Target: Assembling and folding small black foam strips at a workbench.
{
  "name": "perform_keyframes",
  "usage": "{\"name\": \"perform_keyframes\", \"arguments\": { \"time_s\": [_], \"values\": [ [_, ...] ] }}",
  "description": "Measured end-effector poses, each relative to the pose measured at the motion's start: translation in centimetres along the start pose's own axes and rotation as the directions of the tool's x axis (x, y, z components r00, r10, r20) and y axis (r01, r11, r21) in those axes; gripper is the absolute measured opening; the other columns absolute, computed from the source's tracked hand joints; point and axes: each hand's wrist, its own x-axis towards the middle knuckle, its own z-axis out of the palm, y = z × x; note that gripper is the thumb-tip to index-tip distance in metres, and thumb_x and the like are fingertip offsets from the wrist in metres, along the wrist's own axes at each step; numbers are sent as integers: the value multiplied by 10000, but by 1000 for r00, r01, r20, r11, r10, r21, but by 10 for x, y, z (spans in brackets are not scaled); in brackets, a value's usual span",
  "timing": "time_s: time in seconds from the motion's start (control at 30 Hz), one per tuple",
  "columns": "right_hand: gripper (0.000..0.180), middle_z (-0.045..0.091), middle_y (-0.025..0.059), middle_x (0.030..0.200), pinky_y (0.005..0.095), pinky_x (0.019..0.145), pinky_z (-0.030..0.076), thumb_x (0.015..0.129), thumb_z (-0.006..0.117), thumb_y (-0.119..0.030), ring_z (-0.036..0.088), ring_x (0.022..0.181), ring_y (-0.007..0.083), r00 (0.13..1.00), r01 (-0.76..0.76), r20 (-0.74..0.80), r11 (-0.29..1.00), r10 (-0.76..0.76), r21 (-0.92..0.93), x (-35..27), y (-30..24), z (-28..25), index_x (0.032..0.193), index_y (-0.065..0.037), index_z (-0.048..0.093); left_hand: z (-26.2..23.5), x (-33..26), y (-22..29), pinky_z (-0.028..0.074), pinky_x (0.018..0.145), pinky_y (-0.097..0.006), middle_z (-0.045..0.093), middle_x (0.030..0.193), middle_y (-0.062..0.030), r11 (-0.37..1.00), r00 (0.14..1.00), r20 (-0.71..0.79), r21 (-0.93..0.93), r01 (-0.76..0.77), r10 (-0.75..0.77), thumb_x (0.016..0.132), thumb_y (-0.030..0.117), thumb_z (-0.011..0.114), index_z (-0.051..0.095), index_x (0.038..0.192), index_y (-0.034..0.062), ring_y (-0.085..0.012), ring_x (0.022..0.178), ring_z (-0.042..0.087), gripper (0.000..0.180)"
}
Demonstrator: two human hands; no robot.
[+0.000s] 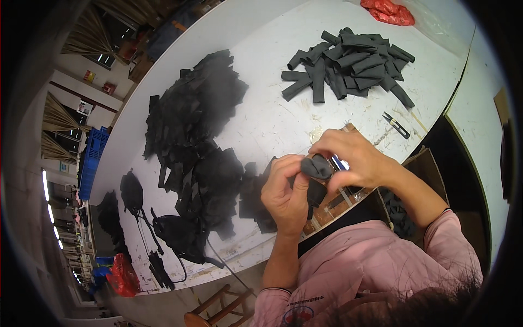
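Over the table edge my two hands come together at a small dark grey fabric tube. My left hand is closed on it, thumb and fingers pinching its side. My right hand curls in from the other side, closed about a small shiny blue-and-silver object at the tube's end; its kind is too small to tell. Below my wrists is a brown board at the edge, and black fabric pieces lie beside my left hand.
A pile of dark grey fabric tubes lies at the far right. Thread snips rest nearer. A large heap of black fabric pieces covers the left side, with black pouches with cords nearby. Red plastic bags and a wooden stool also show.
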Motion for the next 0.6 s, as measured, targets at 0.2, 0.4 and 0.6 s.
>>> {"name": "perform_keyframes", "arguments": {
  "time_s": [0.2, 0.4, 0.6],
  "values": [
    [265, 567, 106, 720, 355, 568, 460, 759, 649, -259, 585, 702, 291, 979, 99, 204, 931, -27, -350, -3, 2, 4, 860, -22, 588, 0, -17, -12, 433, 782, -288, 615, 882, -111, 998, 992, -119, 45, 40, -34, 813, -44, 598, 584, 846, -42, -192, 834, 553, 36],
    [211, 601, 140, 762, 384, 593, 464, 762, 648, -201, 590, 693, 315, 989, 8, 148, 977, 23, -211, -15, 15, 17, 834, -11, 592, 0, -14, -19, 426, 864, -326, 604, 951, -116, 934, 976, 66, -284, 217, -207, 792, -58, 600, 575, 932, -42, -200, 940, 549, 143],
    [205, 581, 148, 735, 406, 612, 459, 800, 609, -184, 575, 690, 337, 993, 40, 115, 992, -26, -122, -19, 18, 19, 874, 2, 565, 1, 3, -10, 438, 864, -306, 630, 955, -118, 980, 957, 241, -76, 182, -159, 755, -80, 618, 620, 912, -47, -188, 988, 564, 161]
  ]
}}
